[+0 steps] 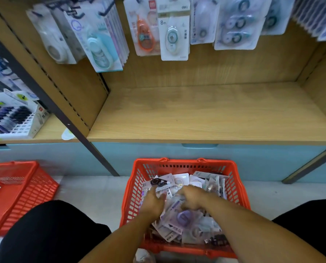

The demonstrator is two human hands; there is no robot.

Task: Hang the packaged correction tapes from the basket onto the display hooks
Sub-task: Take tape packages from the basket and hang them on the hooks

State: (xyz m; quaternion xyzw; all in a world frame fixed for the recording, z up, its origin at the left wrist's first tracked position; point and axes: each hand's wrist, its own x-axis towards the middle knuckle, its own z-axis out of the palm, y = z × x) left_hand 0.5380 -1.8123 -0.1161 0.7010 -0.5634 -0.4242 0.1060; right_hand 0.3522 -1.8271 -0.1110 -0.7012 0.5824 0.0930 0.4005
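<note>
Left hand (153,201): placed inside the basket (134,184) on the heap of packs (185,217), fingers spread among them; whether a pack is pinched cannot be told, the frame being blurred there. Right hand (191,199): set just beside the left, knuckles up, fingers curled down into the packs; a grasp cannot be confirmed. Packs: correction tapes in blister cards, piled loose and overlapping, a purple one (184,218) seen below the hands, a black one (158,182) toward the far left of the heap. Basket: red, slotted, stood on the floor (94,196) between the knees. Second red basket (16,188): stood well apart at the left. Shelf (196,114): wooden, located beyond the basket. Hung packs (174,35): ranged in rows on hooks above the shelf. Pen box (16,116): kept on the neighbouring shelf, left.
</note>
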